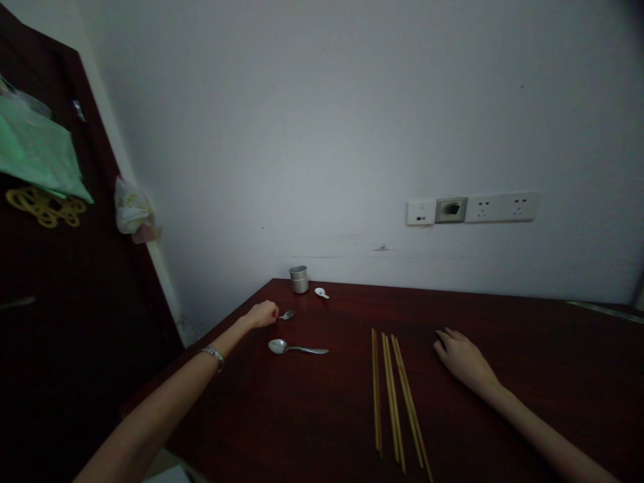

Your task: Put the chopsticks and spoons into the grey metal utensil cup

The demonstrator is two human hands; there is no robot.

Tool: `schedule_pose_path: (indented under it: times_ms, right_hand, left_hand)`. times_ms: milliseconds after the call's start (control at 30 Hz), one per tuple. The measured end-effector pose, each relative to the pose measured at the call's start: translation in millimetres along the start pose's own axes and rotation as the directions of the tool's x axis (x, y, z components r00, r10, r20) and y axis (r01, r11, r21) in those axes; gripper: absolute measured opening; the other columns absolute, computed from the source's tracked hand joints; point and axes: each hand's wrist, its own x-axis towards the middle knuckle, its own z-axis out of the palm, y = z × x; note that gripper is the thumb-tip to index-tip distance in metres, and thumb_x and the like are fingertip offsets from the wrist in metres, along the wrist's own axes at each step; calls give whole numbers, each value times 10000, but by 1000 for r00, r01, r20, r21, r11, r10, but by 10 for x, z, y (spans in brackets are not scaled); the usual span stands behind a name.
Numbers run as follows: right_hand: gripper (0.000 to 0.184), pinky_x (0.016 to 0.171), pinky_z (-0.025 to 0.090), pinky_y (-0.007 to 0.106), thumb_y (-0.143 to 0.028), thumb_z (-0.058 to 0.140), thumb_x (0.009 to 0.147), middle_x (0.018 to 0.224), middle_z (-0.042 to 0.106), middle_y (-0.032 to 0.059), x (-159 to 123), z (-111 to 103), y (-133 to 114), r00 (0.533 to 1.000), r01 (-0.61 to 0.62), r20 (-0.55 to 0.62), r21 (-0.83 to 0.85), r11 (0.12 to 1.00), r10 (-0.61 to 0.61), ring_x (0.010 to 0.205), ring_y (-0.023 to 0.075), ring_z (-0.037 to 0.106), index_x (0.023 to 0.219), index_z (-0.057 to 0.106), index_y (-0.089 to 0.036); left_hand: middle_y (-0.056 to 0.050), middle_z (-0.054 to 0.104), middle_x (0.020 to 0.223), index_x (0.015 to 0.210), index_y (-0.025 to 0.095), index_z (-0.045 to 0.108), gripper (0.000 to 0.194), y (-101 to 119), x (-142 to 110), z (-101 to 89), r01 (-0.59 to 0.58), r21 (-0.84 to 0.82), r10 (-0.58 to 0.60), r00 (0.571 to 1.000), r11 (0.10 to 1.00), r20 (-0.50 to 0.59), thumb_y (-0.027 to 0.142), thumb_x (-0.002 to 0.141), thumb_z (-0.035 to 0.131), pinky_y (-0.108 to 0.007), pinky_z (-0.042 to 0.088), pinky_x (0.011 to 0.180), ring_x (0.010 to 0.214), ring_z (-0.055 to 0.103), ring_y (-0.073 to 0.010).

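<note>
At the far left of the table, my left hand (pixel 263 313) is closed on a small metal fork (pixel 288 314), whose head points right. Most of its handle is hidden by my fingers. Nearer to me lies a metal spoon (pixel 278 346), its bowl to the left. Behind the fork stands a metal cup (pixel 299 280), with a white soup spoon (pixel 320 293) at its right. Several wooden chopsticks (pixel 390 396) lie in rough pairs at the middle. To their right, my right hand (pixel 460 355) rests palm down on the tabletop, fingers stretched and holding nothing.
The dark red table (pixel 322 416) meets a pale wall (pixel 322 134) at the back. Wall sockets (pixel 477 209) are set above its right half. A dark door (pixel 75 302) stands at the left, with a green cloth (pixel 37 144) and a plastic bag (pixel 133 208) hanging there.
</note>
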Motion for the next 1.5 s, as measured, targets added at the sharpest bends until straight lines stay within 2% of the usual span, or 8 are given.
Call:
schedule_pose_path:
  times_ms: [333,500,667,1000,1233,1367,1433,1500]
  right_hand:
    - [429,965,332,368,-259,320,810,1116,574,183,18,-37,-25,1000,-10,26,-47,999,11,1088,264,495,1054,593,-35]
    - [420,961,335,374,-257,332,806,1133,564,180,15,-73,-44,999,-36,32,-6,999,36,1109,263,479,1060,591,-45]
    - [430,981,311,354,-260,316,818,1142,559,176,8,-141,-85,997,-61,55,2,998,61,1127,252,465,1070,590,-44]
    - [422,980,305,362,-249,337,819,1186,527,178,18,-215,-117,992,-103,76,96,990,96,1157,253,433,1107,567,-44]
    - [389,991,293,349,-211,428,775,1213,497,194,49,-317,-69,982,-175,125,280,944,145,1162,257,426,1096,576,-47]
    - [376,989,311,346,-206,549,701,1190,530,149,140,-489,-128,975,-219,114,637,739,191,1127,236,466,1057,597,-98]
    - [389,926,388,366,-276,594,691,1097,598,126,177,-605,-250,957,-281,216,856,435,194,1027,229,546,1049,594,-125]
    - [453,858,446,365,-340,602,703,1069,613,127,188,-702,-416,930,-344,336,939,24,149,973,219,581,1104,550,-136]
  left_hand:
    - [-16,646,736,747,162,673,176,258,187,-459,-168,-249,141,982,954,-124,185,639,535,-208,379,637,700,556,-141]
    - [-4,640,666,723,142,680,186,740,263,-730,-335,-334,277,938,881,-211,211,650,524,-195,365,577,631,542,-124]
    - [-12,646,647,735,128,688,206,1409,319,-908,-385,-470,312,922,794,-229,254,636,559,-192,369,545,606,543,-120]
    - [-43,641,637,688,95,680,213,2435,543,-788,-458,-756,331,884,467,-331,278,582,649,-215,392,567,599,548,-126]
    - [-9,593,547,676,101,676,175,2809,443,-630,-365,-853,208,929,374,-307,253,590,661,-197,338,493,499,474,-85]
    - [-6,588,536,668,105,674,165,2900,415,-594,-323,-890,139,946,321,-293,243,578,677,-198,329,484,482,461,-80]
    - [-4,580,516,656,108,673,155,2917,424,-590,-311,-899,122,950,307,-287,240,574,681,-200,327,479,473,460,-82]
    - [0,564,491,656,110,672,150,2922,439,-589,-305,-908,103,952,288,-288,240,581,677,-199,321,466,454,448,-78]
